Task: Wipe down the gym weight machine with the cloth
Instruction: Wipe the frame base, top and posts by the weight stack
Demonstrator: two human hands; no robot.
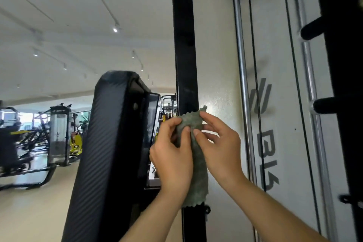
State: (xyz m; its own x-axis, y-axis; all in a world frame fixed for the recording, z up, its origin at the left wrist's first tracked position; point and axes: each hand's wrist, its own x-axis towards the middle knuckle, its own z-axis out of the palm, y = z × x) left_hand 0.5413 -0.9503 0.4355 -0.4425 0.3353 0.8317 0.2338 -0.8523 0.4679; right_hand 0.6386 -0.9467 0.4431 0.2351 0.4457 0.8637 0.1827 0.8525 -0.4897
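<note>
Cloth [196, 165]: grey-green, with a scalloped edge; it is held against the front face of the black upright post [185, 55] of the weight machine and hangs down along it, the lower edge reaching a bolt on the post.
Left hand [172, 155]: fingers and thumb are curled round the upper left part of the cloth, with the thumb laid on its front.
Right hand [220, 143]: the upper right part of the cloth is pinched between thumb and forefinger; the remaining fingers are loosely bent, beside the post.
Upright post: vertical, black, partly covered by the cloth at hand level.
White panel [218, 49]: located directly right of the post, marked with grey lettering.
Chrome guide rods [242, 68]: two, set vertically in front of the panel, with black cables between them.
Padded backrest [106, 153]: black, ribbed, set left of the post.
Background: other gym machines [59, 133] are seen at the far left, on a pale floor.
</note>
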